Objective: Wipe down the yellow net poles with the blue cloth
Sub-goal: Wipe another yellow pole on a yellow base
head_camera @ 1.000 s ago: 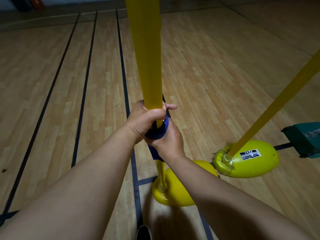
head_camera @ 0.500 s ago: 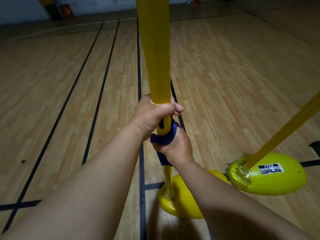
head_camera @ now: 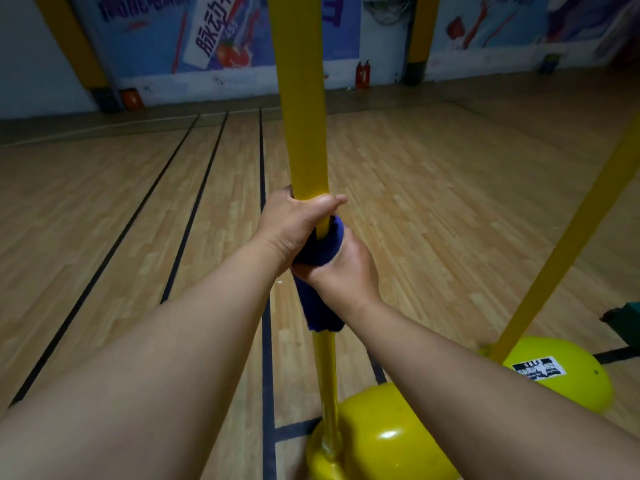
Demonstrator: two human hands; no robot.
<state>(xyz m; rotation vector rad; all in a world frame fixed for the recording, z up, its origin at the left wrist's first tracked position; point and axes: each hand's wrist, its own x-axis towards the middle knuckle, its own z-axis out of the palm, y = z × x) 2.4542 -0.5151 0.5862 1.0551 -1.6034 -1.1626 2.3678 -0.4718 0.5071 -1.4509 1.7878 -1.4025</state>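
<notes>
Here, both hands are gripping the near yellow net pole, a tall round tube that is standing upright in the middle of the view on a rounded yellow plastic base at the near edge. The left hand is wrapping its bare fingers and thumb tightly around the pole. The right hand is sitting directly beneath it, touching it, and is clutching the dark blue cloth closed around the pole, with a loose tail of cloth hanging down below the wrist. A second yellow net pole is leaning across the right side, rising from its own yellow base bearing a black-and-white label. Both bases are resting on the light wooden court floor, which is carrying dark painted lines. Far off, a wall with colourful posters is running across the back.
</notes>
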